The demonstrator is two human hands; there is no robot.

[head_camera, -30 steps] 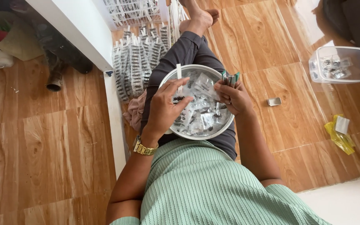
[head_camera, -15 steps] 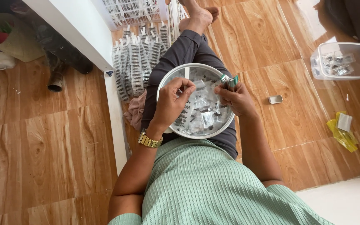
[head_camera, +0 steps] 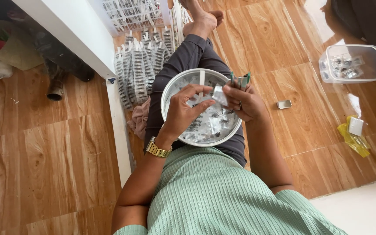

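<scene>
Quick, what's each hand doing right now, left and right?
Left hand: fingers pinched on a small clear packet over the round metal bowl.
Right hand: closed, gripping the same packet plus several green-tipped pieces.

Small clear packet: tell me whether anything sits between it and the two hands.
Nothing visible does. The left hand and right hand both pinch the small clear packet directly, above the round metal bowl on the lap.

Both hands (head_camera: 214,104) over packet-filled bowl (head_camera: 170,89)
</scene>
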